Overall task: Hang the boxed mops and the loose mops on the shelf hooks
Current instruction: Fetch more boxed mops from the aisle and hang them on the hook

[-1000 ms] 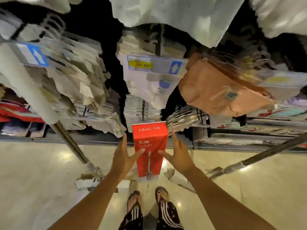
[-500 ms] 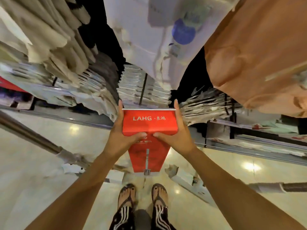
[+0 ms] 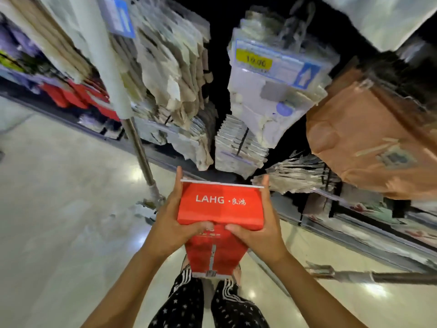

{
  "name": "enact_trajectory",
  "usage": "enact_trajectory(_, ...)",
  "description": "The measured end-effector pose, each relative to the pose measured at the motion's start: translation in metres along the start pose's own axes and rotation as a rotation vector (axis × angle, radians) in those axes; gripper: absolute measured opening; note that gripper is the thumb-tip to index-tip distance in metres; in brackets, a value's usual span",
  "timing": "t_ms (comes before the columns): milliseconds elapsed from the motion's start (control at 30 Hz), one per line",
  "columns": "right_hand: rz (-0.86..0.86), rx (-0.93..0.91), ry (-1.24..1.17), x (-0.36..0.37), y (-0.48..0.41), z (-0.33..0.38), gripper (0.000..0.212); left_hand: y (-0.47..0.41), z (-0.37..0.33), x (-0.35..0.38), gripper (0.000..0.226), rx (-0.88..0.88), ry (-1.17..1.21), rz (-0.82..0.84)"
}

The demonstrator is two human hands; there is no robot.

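A tall red mop box (image 3: 220, 204), lettered LAHG in white, is held upright in front of me above my feet. My left hand (image 3: 169, 221) grips its left side and my right hand (image 3: 262, 223) its right, fingers along the sides and thumbs across the front edge. A loose mop (image 3: 142, 157) with a metal pole and a white wrapped upper part leans against the shelf at the left. Another loose mop (image 3: 350, 275) lies on the floor at the right. The shelf hooks are hidden behind hanging packs.
Packs of pale cloths (image 3: 170, 74) and white packs with a yellow price tag (image 3: 276, 91) hang from the shelf ahead. An orange pack (image 3: 369, 143) hangs at the right. Red boxes (image 3: 78, 98) sit low at the left. Glossy beige floor (image 3: 59, 209) lies below.
My hands closed on the red box and lifted it higher and closer to me. The view swung from the hanging packs back toward the left of the shelf.
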State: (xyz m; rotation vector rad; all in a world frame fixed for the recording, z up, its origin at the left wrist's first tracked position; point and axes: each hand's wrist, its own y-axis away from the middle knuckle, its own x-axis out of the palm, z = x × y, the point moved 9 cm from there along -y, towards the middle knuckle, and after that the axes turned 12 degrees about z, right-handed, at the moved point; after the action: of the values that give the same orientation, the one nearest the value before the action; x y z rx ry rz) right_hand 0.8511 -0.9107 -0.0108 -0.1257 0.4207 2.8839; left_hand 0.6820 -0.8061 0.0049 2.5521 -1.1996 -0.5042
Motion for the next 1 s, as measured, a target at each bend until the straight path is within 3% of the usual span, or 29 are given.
enact_trajectory(433,0.215,-0.418,0.245,0.156,0.054,0.212,0.103,0.242,-0.086,-0.131,0.119,0.050,0.047,-0.520)
enact_trajectory(767,0.777,-0.588,0.408,0.413,0.139,0.312,0.118,0.508,-0.033,-0.215,0.122,0.086,0.199,-1.080)
enact_trajectory(1000,1.097,-0.714,0.362,0.599,0.245,0.328,0.119,0.707,0.022,-0.235,0.104,0.005,0.181,-1.399)
